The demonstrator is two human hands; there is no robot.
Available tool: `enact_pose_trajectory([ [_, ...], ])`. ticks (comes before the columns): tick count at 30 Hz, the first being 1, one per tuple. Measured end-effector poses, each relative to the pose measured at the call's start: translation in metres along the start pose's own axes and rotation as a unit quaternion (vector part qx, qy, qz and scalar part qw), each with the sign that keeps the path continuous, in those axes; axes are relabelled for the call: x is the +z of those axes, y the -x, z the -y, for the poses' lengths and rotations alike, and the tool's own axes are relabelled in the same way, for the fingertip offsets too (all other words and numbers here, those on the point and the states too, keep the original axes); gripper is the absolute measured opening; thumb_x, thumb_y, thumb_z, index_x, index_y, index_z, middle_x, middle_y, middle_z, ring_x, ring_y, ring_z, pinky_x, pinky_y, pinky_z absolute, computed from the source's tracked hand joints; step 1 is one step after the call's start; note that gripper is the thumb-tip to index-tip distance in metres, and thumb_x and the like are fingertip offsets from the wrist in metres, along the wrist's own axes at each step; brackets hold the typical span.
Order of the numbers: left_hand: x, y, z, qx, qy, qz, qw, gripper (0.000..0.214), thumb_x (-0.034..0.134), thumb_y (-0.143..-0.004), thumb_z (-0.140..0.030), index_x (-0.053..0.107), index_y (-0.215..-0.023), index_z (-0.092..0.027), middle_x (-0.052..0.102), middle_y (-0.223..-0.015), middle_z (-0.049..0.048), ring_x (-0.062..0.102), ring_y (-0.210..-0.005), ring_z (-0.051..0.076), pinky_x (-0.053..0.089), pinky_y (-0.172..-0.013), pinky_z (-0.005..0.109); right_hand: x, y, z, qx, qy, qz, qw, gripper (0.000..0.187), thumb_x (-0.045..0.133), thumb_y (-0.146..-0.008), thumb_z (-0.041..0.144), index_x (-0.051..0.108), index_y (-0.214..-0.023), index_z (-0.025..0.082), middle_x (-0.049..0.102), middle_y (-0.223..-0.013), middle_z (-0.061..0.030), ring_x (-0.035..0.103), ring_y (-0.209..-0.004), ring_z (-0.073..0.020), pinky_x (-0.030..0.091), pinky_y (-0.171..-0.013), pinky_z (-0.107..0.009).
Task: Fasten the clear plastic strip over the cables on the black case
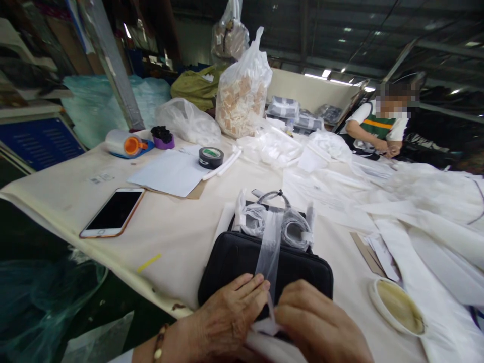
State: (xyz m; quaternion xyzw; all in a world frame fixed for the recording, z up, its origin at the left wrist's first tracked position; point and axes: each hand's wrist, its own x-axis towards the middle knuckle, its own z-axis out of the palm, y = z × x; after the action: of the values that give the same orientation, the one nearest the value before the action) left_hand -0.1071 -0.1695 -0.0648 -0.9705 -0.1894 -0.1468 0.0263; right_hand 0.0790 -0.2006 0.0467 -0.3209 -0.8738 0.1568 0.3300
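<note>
Cream table (170, 242) bears the black case (227, 257), lying flat, smooth, corners rounded. Right hand (317, 320): fingers pinched on the translucent strip (269, 242) crossing the case. Left hand (232, 315): fingers extended, together, over it. Film-wrapped coils (295, 233) line the far edge.

A black, round-cornered case (230, 259) is laid flat on the desk (177, 242), its middle crossed by a translucent strip (269, 242), with plastic-wrapped coils (254, 218) set along its far edge
</note>
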Motion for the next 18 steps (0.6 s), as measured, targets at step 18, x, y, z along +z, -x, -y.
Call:
enact_pose_trajectory([
  [18,0.016,-0.006,-0.011,-0.126,0.106,-0.156,0.974,0.049,0.031,-0.095,-0.015,0.018,-0.136,0.007,0.062,-0.109,0.0161,0.057,-0.107,0.018,0.044,-0.1,0.027,0.037,-0.006,-0.097,0.148,0.194,-0.084,0.966,0.022,0.05,-0.091,0.017,0.06,-0.072,0.017,0.057,-0.071,-0.0018,0.05,-0.067,-0.0143,0.04,-0.063,-0.025],
])
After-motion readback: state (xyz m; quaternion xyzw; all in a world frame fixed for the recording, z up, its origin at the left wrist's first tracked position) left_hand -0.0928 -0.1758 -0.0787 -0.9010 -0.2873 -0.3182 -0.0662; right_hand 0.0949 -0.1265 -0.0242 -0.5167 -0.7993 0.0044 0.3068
